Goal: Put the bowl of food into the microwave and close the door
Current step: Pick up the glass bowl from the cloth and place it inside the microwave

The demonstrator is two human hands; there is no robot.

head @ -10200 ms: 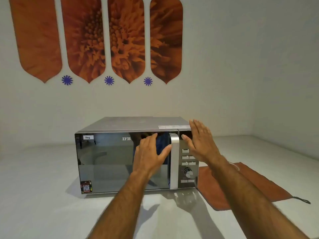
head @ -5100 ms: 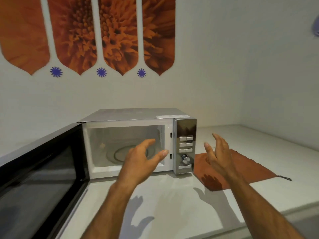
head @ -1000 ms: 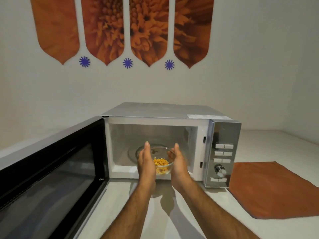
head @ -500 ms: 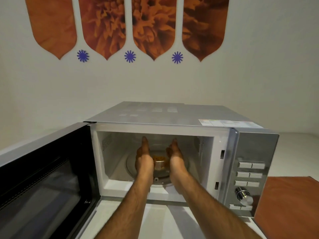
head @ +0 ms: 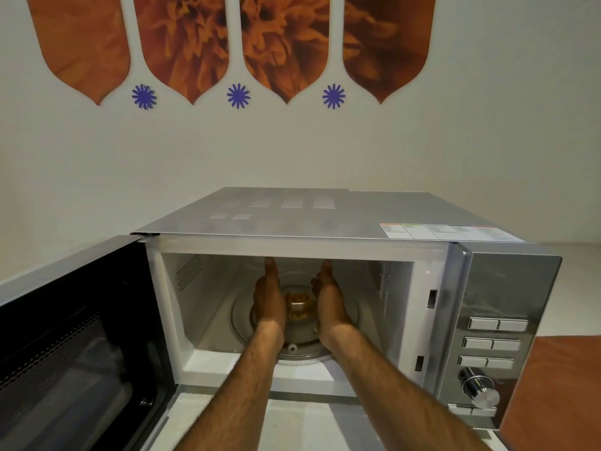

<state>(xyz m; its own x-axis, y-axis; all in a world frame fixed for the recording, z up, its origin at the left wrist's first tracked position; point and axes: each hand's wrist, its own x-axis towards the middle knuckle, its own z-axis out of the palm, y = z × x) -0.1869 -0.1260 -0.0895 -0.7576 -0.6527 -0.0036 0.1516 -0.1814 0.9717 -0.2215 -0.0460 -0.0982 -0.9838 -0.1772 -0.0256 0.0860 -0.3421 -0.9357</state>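
The silver microwave [head: 325, 213] stands on the white counter with its dark glass door [head: 71, 346] swung wide open to the left. Inside, a small clear glass bowl [head: 299, 304] of yellow-orange food sits over the middle of the glass turntable [head: 302, 353]. My left hand [head: 268, 297] cups the bowl's left side and my right hand [head: 328, 297] cups its right side, both deep in the cavity with fingers pointing to the back. Most of the bowl is hidden between my palms.
The control panel [head: 491, 340] with buttons and a chrome knob [head: 481, 388] is at the microwave's right. An orange cloth [head: 559, 395] lies on the counter to the right. The wall behind carries orange flower panels.
Both hands have carried the bowl from the microwave's mouth into the cavity, down over the turntable. My head has moved closer, so the microwave looks larger.
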